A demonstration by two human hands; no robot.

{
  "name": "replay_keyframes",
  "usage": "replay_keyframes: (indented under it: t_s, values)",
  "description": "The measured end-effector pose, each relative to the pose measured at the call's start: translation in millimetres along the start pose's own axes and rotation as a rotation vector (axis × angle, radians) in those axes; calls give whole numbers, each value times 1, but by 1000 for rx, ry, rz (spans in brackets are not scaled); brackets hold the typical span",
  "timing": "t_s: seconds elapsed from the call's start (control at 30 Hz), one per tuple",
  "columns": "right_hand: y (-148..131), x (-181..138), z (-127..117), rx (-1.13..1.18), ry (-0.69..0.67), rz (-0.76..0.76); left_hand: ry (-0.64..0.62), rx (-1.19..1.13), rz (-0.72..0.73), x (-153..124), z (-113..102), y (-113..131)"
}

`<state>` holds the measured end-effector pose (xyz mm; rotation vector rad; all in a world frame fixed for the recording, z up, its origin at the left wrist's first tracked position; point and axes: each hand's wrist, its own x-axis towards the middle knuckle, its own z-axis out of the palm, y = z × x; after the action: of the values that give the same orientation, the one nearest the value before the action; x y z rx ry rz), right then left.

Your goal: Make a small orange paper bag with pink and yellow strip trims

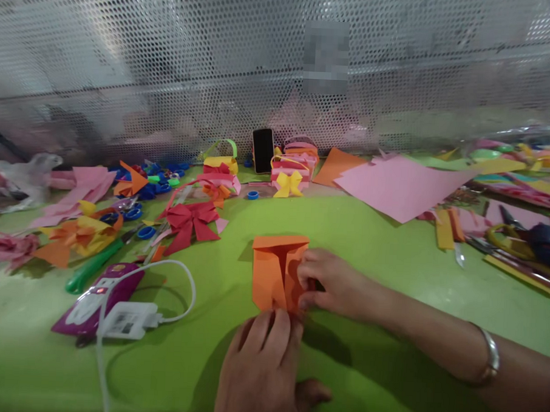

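Note:
A folded orange paper (267, 272) with a flap across its far edge lies in front of me on the green table. Its two side panels leave a dark gap between them, so it looks like a small open pouch. My right hand (329, 281) pinches the right side of the paper, thumb low and fingers curled at the edge. My left hand (263, 363) lies flatter at the near edge, fingertips resting on the paper and thumb out to the side. The near edge of the paper is partly hidden by these fingers.
To the left are a purple power strip (92, 307) with a white charger, a green-handled cutter (97, 262) and a red paper bow (191, 220). Small paper baskets and a phone (263, 151) stand behind. Pink sheets (398, 184) and scissors (505, 240) lie right.

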<state>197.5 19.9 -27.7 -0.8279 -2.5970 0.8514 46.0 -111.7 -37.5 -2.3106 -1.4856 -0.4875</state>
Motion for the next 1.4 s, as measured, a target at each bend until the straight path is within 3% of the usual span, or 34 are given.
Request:
replay_keyframes:
  t_s: [0.23, 0.43, 0.57, 0.63, 0.77, 1.03, 1.13, 1.4]
  values:
    - [7, 1, -14, -80, 8, 92, -16, -22, -16, -1, -2, 0]
    - [-2, -3, -10, -47, -32, -174, -61, -50, -52, 3, -8, 1]
    - [2, 1, -7, -89, 84, -263, -101, -222, -92, 7, -18, -12]
    - [3, 4, -6, -129, 124, -307, -65, -242, -139, 9, -21, -21]
    - [1, 5, -6, -359, 41, -347, 9, -149, -160, 9, -17, -37]
    - [-3, 6, -4, -521, 8, -460, -107, -121, -157, 6, -6, -49]
    - [-6, 6, -8, -547, 33, -493, -101, -121, -191, 9, -8, -48]
    - [-16, -10, -20, -598, 84, -556, -262, -89, -250, 21, -18, -36]
